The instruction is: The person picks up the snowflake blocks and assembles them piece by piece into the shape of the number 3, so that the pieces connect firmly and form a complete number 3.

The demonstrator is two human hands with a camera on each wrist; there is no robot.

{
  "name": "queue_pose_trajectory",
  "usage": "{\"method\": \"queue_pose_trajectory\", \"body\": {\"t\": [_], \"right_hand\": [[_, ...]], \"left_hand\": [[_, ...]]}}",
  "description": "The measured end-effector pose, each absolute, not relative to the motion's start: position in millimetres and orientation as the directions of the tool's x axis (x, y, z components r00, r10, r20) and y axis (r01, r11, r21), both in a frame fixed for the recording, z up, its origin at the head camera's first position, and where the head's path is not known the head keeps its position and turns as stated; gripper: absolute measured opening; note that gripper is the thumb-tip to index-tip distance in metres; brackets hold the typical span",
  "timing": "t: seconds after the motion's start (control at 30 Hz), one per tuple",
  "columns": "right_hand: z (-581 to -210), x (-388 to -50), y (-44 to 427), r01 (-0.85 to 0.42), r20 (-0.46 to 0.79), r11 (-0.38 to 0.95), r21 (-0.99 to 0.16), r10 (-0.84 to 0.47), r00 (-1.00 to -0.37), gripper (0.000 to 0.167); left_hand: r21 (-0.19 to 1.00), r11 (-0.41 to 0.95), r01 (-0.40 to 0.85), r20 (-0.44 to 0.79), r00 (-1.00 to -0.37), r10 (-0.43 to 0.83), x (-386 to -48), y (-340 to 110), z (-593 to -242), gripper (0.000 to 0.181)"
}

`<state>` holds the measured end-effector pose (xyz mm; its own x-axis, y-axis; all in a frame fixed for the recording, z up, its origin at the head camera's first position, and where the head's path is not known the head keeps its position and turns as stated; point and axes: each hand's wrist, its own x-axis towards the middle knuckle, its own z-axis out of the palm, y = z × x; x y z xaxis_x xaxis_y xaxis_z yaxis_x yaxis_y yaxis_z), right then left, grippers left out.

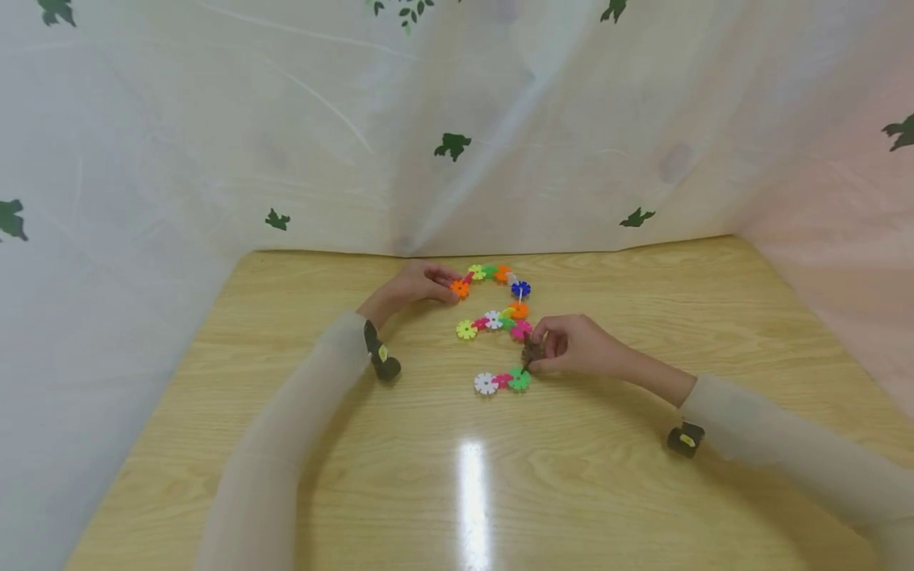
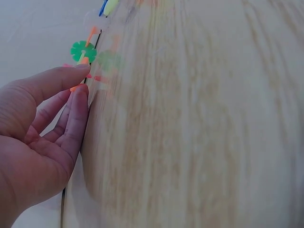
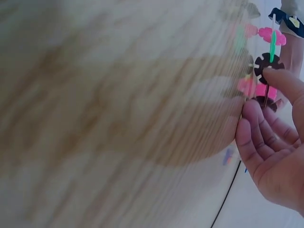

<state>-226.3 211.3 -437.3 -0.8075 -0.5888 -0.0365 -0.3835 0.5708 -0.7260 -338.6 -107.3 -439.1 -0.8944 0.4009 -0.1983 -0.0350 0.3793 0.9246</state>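
Plastic snowflake discs, slotted together, form a curving chain on the table. At its upper left end my left hand [image 1: 421,284] pinches an orange snowflake disc [image 1: 460,289] between thumb and fingers; in the left wrist view the fingers mostly hide it. My right hand [image 1: 581,345] holds a dark brown snowflake disc [image 1: 531,350] on the chain's right side, with the thumb on a brown disc [image 3: 262,61] in the right wrist view. Just above it is a pink disc [image 1: 521,330], and below it a green disc [image 1: 519,379]. A blue disc [image 1: 520,289] stands on the upper curve.
A yellow disc [image 1: 467,330] ends the middle branch on the left, and a white disc [image 1: 486,384] ends the lower row. The wooden table [image 1: 400,476] meets a hanging pale curtain [image 1: 343,159] at the back. Dark cameras [image 1: 685,439] are strapped to both wrists.
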Motion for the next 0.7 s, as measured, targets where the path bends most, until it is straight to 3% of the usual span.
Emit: {"method": "queue_pose_trajectory", "body": {"t": [0.7], "right_hand": [[-444.6,-234.5,214.6,-0.347,-0.051,0.486,-0.802,-0.634,-0.772,0.030]], "left_hand": [[0.928,0.370,-0.040,-0.203,-0.888,0.412,-340.1,-110.2,-440.7,0.045]]}}
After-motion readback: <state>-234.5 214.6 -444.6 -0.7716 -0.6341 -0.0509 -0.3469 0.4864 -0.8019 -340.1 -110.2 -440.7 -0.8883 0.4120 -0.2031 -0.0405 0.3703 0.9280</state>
